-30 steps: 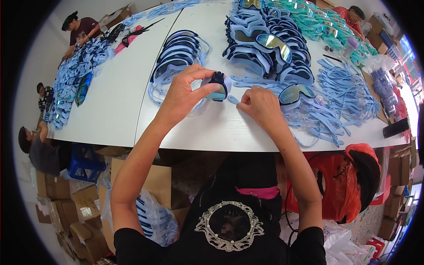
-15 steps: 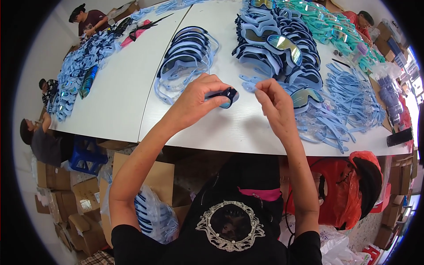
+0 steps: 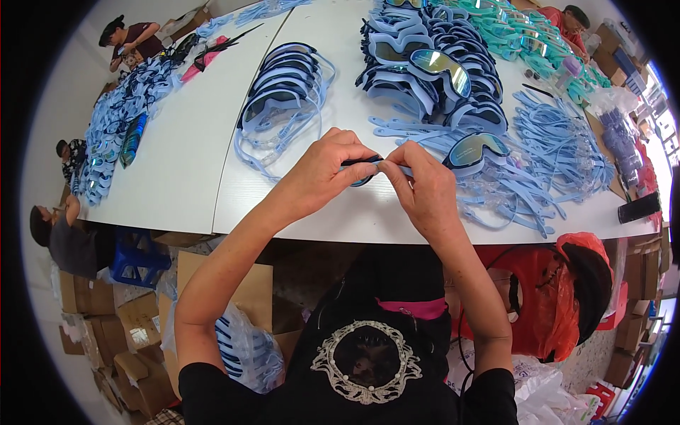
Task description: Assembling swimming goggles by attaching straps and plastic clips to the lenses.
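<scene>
left hand (image 3: pixel 322 173), right hand (image 3: pixel 421 185), pinching goggles (image 3: pixel 363 170)

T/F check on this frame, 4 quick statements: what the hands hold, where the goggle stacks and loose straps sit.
1. Both the left hand and the right hand pinch one dark goggle piece over the white table. True.
2. The loose blue straps lie to the person's left. False: they are on the right.
3. A row of dark blue goggles lies beyond the left hand. True.
4. The teal goggles sit at the near table edge. False: they are at the far side.
</scene>
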A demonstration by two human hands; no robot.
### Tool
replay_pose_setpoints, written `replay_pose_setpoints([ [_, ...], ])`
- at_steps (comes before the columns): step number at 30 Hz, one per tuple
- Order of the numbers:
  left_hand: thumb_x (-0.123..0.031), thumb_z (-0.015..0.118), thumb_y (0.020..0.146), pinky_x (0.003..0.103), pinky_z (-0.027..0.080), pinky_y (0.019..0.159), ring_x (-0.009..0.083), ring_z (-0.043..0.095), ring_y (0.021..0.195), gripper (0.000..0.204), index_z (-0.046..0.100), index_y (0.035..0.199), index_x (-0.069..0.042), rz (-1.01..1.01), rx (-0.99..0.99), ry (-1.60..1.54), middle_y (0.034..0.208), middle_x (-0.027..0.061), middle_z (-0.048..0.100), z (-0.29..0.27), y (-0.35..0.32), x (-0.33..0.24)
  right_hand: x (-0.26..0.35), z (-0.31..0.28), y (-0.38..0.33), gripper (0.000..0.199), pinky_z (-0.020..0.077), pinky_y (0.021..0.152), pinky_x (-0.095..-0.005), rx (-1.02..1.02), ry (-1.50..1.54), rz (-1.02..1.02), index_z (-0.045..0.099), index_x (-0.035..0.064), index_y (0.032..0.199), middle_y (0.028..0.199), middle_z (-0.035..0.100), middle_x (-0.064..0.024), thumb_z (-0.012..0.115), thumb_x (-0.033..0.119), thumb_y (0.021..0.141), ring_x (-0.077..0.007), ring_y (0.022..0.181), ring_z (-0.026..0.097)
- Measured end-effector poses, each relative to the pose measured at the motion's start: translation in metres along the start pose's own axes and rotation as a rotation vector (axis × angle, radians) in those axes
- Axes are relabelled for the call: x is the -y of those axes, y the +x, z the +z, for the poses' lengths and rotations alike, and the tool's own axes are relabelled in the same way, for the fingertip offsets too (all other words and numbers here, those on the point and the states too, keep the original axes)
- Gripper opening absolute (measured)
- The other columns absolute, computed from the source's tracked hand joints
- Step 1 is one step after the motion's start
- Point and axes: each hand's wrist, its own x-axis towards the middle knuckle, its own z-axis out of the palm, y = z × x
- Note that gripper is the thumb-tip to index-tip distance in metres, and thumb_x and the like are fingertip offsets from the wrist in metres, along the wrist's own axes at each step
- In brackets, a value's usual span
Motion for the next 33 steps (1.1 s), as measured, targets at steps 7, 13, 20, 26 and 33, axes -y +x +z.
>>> replay_pose_setpoints([
  [7, -0.015, 0.071, 0.096, 0.036, 0.041, 0.085, 0.0236, 0.050, 0.094, 0.015, 0.067, 0.092, -0.001, 0.197, -0.153, 0.122, 0.090, 0.0067, 0.056, 0.024, -0.004, 0.004, -0.001, 0.011, 0.014, 0.034, 0.0443, 0.054, -0.0392, -0.119, -0.319, -0.149, 0.055, 0.0075, 0.074, 0.065, 0.062, -0.0066, 0.077, 0.023, 0.094, -0.0275, 0.058, 0.062],
  [13, -0.018, 0.068, 0.097, 0.037, 0.038, 0.086, 0.0240, 0.043, 0.087, 0.017, 0.066, 0.089, -0.003, 0.108, -0.135, -0.048, 0.086, 0.0052, 0.052, 0.006, -0.004, -0.011, -0.021, 0.019, 0.034, 0.039, 0.0402, 0.049, -0.0382, -0.067, 0.117, 0.125, 0.063, 0.0042, 0.069, 0.054, 0.052, -0.0131, 0.071, 0.029, 0.098, -0.0291, 0.047, 0.045],
  [20, -0.043, 0.045, 0.113, 0.037, 0.038, 0.118, 0.0226, 0.055, 0.134, 0.056, 0.053, 0.151, -0.002, -0.235, -0.381, -0.482, 0.140, 0.0135, 0.061, -0.002, -0.024, 0.052, 0.005, -0.013, 0.012, 0.021, 0.0450, 0.068, -0.0302, 0.281, 0.561, 0.166, 0.080, -0.0004, 0.105, 0.085, 0.076, -0.0052, 0.072, 0.018, 0.101, -0.0126, 0.074, 0.058],
  [26, -0.045, 0.049, 0.113, 0.040, 0.051, 0.110, 0.0200, 0.065, 0.124, 0.059, 0.051, 0.152, 0.000, -0.446, -0.281, -1.402, 0.144, 0.0209, 0.061, -0.008, -0.022, 0.058, 0.005, 0.000, 0.002, 0.017, 0.0385, 0.070, -0.0313, 0.255, 0.395, -0.080, 0.082, 0.0102, 0.109, 0.089, 0.077, -0.0032, 0.078, 0.020, 0.095, -0.0179, 0.070, 0.059],
  [33, -0.032, 0.068, 0.106, 0.034, 0.056, 0.092, 0.0180, 0.066, 0.103, 0.047, 0.060, 0.143, -0.004, -0.287, -0.141, -1.642, 0.117, 0.0084, 0.070, -0.053, -0.028, 0.082, 0.012, 0.015, 0.001, 0.020, 0.0446, 0.072, -0.0320, 0.242, 0.232, -0.143, 0.082, 0.0113, 0.110, 0.082, 0.075, -0.0033, 0.080, 0.022, 0.093, -0.0204, 0.072, 0.058],
])
